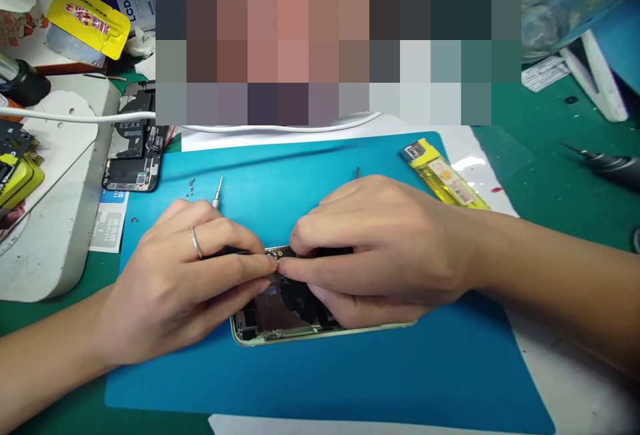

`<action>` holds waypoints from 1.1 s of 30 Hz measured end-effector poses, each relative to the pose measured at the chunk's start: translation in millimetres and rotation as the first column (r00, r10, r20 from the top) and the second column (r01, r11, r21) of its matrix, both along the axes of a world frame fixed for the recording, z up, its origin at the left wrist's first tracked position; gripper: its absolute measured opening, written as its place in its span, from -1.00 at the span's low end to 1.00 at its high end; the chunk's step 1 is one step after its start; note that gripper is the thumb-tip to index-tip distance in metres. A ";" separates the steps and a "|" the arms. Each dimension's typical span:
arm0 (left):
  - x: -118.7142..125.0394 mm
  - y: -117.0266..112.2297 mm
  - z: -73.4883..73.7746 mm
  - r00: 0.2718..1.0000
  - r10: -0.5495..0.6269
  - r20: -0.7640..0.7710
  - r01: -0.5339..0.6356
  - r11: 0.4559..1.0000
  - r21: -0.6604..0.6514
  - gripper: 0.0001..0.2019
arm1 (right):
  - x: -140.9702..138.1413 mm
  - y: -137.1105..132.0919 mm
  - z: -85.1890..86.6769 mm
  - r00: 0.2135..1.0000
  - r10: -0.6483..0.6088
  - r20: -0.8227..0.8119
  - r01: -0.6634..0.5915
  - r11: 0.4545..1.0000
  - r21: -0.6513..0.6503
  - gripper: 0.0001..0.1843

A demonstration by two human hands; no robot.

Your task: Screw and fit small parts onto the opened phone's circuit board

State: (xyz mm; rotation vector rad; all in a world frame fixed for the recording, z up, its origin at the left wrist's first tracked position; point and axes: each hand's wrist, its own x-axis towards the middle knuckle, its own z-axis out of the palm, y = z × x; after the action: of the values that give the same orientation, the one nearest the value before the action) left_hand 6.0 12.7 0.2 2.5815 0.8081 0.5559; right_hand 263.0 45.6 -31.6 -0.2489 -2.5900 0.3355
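Note:
An opened phone body (pixel 280 325) with exposed internals lies on the blue mat (pixel 350 368), mostly covered by my hands. My left hand (pixel 185 275), with a ring on one finger, has its fingers pinched together at the phone's upper edge. My right hand (pixel 385 255) meets it from the right, fingertips pressed on a small black and gold part (pixel 280 253) between the two hands. A small screwdriver (pixel 217 193) lies on the mat just behind my left hand, only its tip end showing.
A yellow lighter (pixel 445 175) lies at the mat's far right corner. Tiny screws (pixel 191 186) sit near the screwdriver. Another opened phone (pixel 133 155) rests at the left beside a white stand (pixel 55 208). A yellow packet (pixel 87 21) and a powered screwdriver (pixel 607 163) lie farther out.

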 end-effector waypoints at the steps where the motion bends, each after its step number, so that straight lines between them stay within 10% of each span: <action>1: 0.0 0.2 -0.1 1.000 0.001 -0.001 -0.001 1.000 0.002 -0.87 | 0.2 -0.2 -0.2 1.000 0.001 0.002 -0.001 1.000 0.000 -0.78; 33: 0.7 -0.1 -0.2 1.000 -0.010 0.002 0.010 1.000 0.008 -0.85 | -3.0 2.3 11.6 0.995 0.002 0.102 -0.003 1.000 0.005 -0.74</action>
State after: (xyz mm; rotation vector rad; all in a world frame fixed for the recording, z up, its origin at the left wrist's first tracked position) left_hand 6.7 12.6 0.0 2.5904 0.7935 0.5594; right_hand 259.9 47.9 -20.0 -0.2670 -2.6912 0.3244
